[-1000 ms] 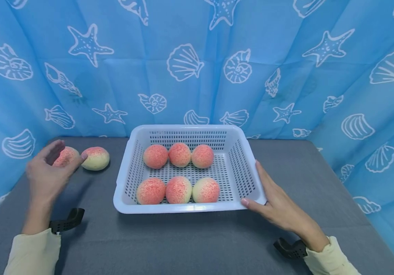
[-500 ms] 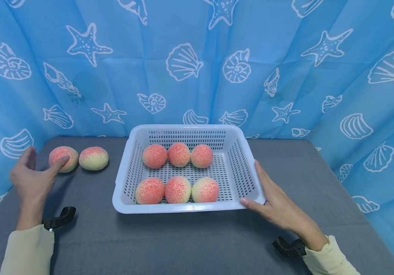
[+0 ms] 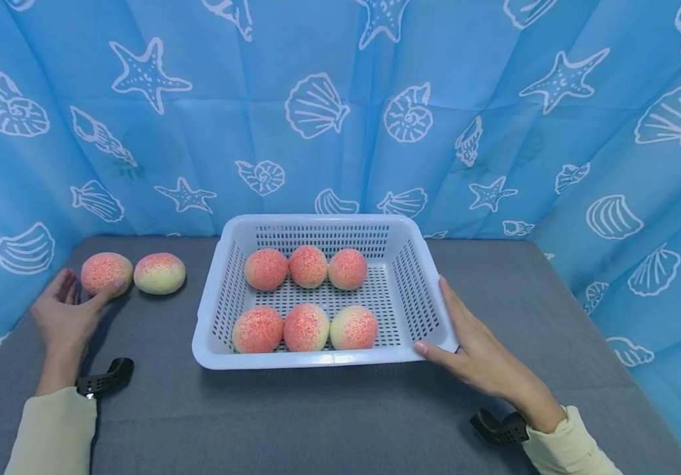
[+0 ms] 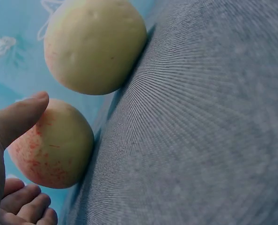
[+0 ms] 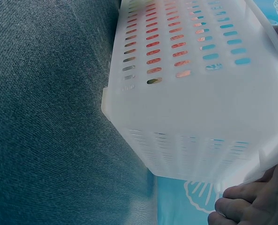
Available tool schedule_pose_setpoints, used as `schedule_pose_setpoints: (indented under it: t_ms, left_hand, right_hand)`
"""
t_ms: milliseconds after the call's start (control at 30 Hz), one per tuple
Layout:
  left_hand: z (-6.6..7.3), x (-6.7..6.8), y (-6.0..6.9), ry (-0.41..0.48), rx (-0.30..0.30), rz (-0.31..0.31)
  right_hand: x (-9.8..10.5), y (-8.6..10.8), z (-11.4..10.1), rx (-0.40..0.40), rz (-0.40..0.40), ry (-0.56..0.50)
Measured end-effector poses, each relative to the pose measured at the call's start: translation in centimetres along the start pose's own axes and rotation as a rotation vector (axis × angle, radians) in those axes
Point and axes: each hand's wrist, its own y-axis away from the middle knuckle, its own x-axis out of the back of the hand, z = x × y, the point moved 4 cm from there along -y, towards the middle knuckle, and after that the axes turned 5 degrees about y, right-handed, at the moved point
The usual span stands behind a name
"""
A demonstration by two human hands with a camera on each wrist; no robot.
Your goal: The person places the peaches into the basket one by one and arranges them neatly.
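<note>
On the grey cloth at the far left, a red-and-cream peach (image 3: pixel 106 273) lies beside a second, paler peach (image 3: pixel 160 274). My left hand (image 3: pixel 70 316) is spread around the near left side of the first peach, its thumb in front and its fingers to the left. In the left wrist view, the thumb (image 4: pixel 24 115) overlaps that peach (image 4: pixel 59 145) while the fingers sit below it; whether they touch it is unclear. My right hand (image 3: pixel 483 353) holds the near right corner of a white perforated plastic basket (image 3: pixel 328 358), its thumb over the rim.
Inside the basket are two rows of peaches, a back row (image 3: pixel 308 267) and a front row (image 3: pixel 307 327). A blue curtain (image 3: pixel 340 152) with shell and starfish prints hangs behind and beside the grey-covered table (image 3: pixel 317 422).
My left hand first swung left off the peaches, then came slightly back right and lower around the leftmost peach. My right hand stays on the basket corner.
</note>
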Motion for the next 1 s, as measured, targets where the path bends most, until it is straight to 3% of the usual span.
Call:
schedule_pose_setpoints:
  t_ms: [333,767,1000]
  left_hand:
    - [-0.36,0.03,-0.5,0.06,-0.025,-0.006]
    - [-0.53,-0.26,-0.96,0.069,0.045,-0.037]
    - [-0.65,-0.25,-0.86,0.075,0.067,-0.025]
  right_hand:
    - [-0.03,-0.03,-0.02,0.004,0.002,0.002]
    - [0.01,-0.06,-0.05,0.012,-0.001,0.001]
    - [-0.01,0.03,0.05,0.016,0.0,0.004]
